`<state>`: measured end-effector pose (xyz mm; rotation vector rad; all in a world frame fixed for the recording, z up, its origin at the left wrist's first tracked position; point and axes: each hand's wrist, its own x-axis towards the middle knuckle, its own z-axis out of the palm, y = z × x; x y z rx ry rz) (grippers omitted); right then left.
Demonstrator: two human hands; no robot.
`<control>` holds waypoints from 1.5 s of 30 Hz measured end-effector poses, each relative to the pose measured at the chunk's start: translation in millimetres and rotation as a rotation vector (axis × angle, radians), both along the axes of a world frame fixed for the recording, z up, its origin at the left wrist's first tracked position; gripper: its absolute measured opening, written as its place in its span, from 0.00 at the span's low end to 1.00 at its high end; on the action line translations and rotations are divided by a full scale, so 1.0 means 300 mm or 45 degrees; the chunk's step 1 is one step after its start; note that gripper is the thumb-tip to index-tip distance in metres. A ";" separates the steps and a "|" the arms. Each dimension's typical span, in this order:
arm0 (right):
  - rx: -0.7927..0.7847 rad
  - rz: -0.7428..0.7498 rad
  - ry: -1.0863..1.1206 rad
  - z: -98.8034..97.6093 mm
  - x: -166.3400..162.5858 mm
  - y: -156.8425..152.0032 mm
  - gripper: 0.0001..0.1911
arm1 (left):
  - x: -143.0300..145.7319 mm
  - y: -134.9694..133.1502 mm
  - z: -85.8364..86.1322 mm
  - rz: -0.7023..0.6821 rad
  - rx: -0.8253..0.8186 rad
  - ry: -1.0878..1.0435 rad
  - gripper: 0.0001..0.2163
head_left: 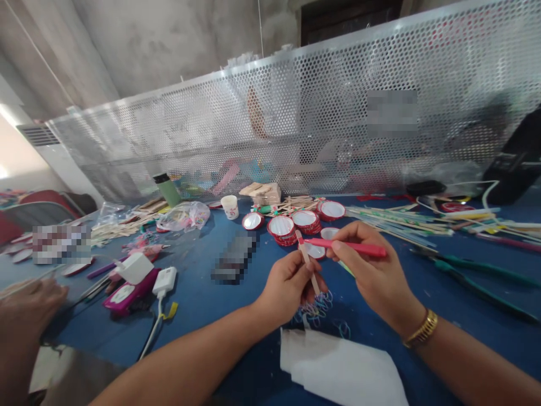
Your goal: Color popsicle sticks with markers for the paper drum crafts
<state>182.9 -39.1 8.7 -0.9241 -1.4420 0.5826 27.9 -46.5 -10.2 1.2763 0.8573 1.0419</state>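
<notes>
My left hand (291, 281) pinches a flat wooden craft stick (314, 280) whose upper end is coloured red. My right hand (374, 273) grips a red marker pen (367, 248), its tip at the coloured end of the stick. Under my left hand lies a loose heap of thin coloured rubber bands (316, 306). Nearer to me is a folded white sheet (342, 366), paper or cloth. Just beyond my hands stand several round red-rimmed pieces (281, 226) with pale tops, some stacked.
At left, another person's hand (34, 304) rests near a purple device (127, 296) and white plugs (164, 282). Green-handled pliers (477, 282) lie right. A paper cup (229, 207), sticks (296, 204) and a green bottle (168, 190) stand before a perforated metal screen (203, 124).
</notes>
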 end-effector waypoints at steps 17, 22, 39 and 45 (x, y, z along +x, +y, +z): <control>0.003 -0.054 -0.034 -0.003 0.005 0.007 0.07 | -0.002 -0.001 -0.008 -0.023 0.021 0.026 0.18; 0.022 -0.028 -0.032 -0.002 0.006 0.003 0.07 | -0.003 0.001 -0.005 -0.022 0.026 0.043 0.19; -0.001 -0.045 0.004 0.004 0.003 0.002 0.07 | -0.003 0.000 0.001 -0.006 0.011 0.048 0.20; 0.012 -0.026 -0.025 0.002 0.002 0.001 0.07 | -0.001 -0.004 0.005 -0.008 0.036 0.080 0.19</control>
